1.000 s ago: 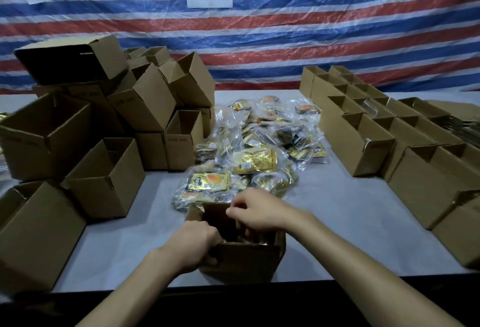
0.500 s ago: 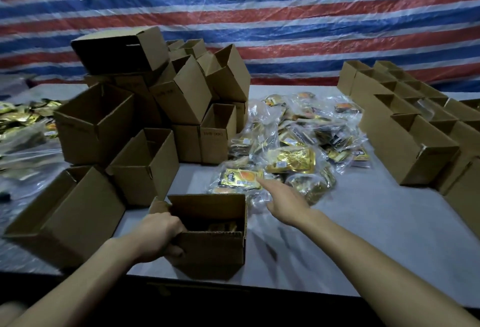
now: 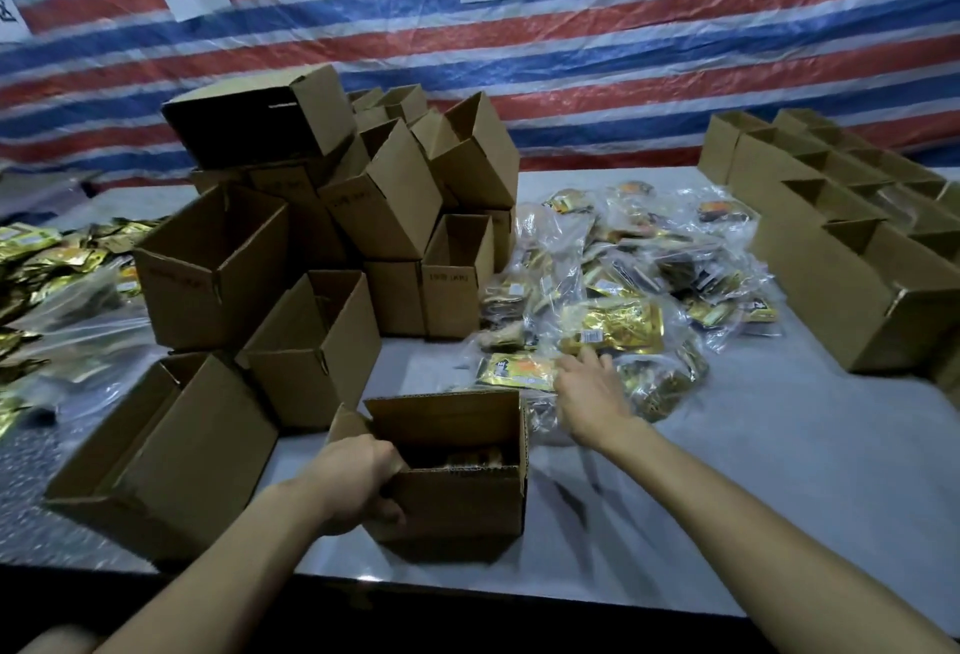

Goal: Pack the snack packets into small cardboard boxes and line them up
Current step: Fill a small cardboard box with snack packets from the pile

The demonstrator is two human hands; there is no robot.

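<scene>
Stacked boxes (image 3: 374, 196) wall the left; table (image 3: 769, 445) right of packets (image 3: 623, 290) lies open.

Left hand (image 3: 358, 482): grips the left near corner of the box (image 3: 462, 508), fingers curled over the rim, thumb on the front face. Forearm comes in from lower left of the box. Right hand (image 3: 589, 393): just beyond the box's far right corner, palm down, fingers straight and spread. Right arm is stretched out, passing right of the box.

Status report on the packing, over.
Left hand grips cardboard box corner. Right hand open, at snack packet pile. Nothing in the way.
</scene>
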